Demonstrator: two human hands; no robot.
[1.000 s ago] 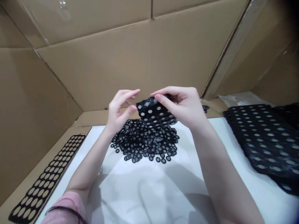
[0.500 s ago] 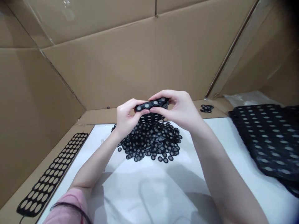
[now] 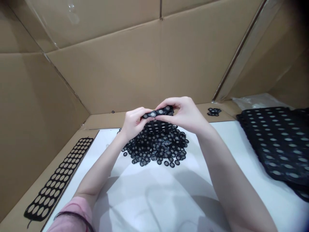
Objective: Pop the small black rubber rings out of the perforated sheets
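Both hands pinch a black perforated sheet (image 3: 161,111) bent along a row of light round spots. My left hand (image 3: 135,121) grips its left end between thumb and fingers. On the other end, the thumb and fingers of my right hand (image 3: 184,112) are closed. The sheet's lower part hangs behind the hands, over a heap of small black rings (image 3: 164,145) on the white table top (image 3: 145,190). Some of the heap is hidden by the left hand and the sheet.
A punched-out black sheet (image 3: 59,180) with open holes lies along the left cardboard edge. To the right rests a stack of black sheets (image 3: 277,141) near a clear plastic bag (image 3: 256,101). A small black cluster (image 3: 214,111) sits at the back right. Cardboard walls (image 3: 116,71) enclose the table.
The left hand has moved slightly right and down, its fingers now covering more of the sheet's left end. The right hand is a little lower. The view has shifted slightly.
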